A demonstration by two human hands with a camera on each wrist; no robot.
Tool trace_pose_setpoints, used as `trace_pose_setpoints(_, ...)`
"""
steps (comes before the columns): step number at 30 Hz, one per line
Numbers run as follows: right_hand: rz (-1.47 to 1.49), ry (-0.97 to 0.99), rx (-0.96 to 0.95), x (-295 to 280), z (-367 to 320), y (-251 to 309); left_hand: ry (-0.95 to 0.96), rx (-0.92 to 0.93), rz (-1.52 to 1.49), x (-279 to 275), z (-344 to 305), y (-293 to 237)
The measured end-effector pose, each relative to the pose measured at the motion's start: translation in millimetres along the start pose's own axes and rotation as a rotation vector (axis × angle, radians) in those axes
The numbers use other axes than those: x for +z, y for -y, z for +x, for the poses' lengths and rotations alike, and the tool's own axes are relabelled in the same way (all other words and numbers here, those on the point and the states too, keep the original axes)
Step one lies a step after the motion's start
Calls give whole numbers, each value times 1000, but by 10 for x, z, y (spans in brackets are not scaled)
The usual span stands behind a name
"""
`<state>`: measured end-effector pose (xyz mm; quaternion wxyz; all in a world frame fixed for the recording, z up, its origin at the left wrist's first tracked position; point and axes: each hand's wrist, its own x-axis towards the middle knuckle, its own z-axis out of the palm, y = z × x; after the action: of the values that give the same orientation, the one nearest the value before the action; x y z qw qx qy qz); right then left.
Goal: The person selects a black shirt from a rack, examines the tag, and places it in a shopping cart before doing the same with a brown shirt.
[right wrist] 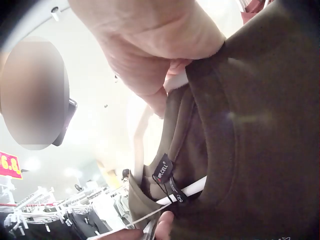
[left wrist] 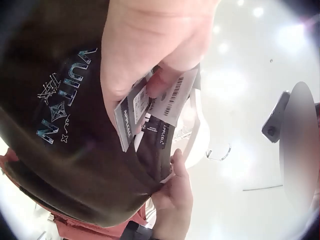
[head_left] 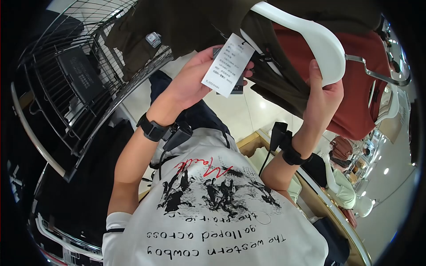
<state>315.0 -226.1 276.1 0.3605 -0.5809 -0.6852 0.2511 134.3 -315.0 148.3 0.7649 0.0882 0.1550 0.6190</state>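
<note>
A dark brown top (head_left: 191,22) hangs on a white hanger (head_left: 310,31). My left hand (head_left: 188,82) pinches its hang tags: a white printed tag (head_left: 228,66) faces up in the head view, over a dark tag (head_left: 233,90). From the left wrist, the thumb and fingers press on the tags, and shiny lettering (left wrist: 65,95) shows on the top's front. My right hand (head_left: 326,91) grips one shoulder of the hanger together with the top's neckline, thumb along the hanger's edge. In the right wrist view, a black neck label (right wrist: 163,169) lies inside the collar.
A black wire cart (head_left: 91,106) stands at the left with dark garments. Behind the hanger hangs a rust-red garment (head_left: 355,88). A gold-edged display case (head_left: 337,213) with folded clothes is at the lower right. Racks with white hangers (right wrist: 35,212) stand further off.
</note>
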Motion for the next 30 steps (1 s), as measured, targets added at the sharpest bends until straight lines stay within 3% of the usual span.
trace_pose_setpoints(3, 35, 1, -31, -179, -84, -27, -30, -2, -20, 158, -22, 83)
trace_pose_setpoints(9, 81, 2, -97, -688, -213, -82, 127, -112, -84, 520, -89, 273)
trace_pose_setpoints(12, 212, -26, -175, -953, -265, -68, 9, -50, 280, 848, -168, 424)
trace_pose_setpoints(18, 224, -116, -221, -1488, -452, -60, 186, 36, 297, 1332, -277, 738)
trace_pose_setpoints(30, 381, -168, -245, -1886, -760, -220, 189, 143, 225, 1701, -604, 1118)
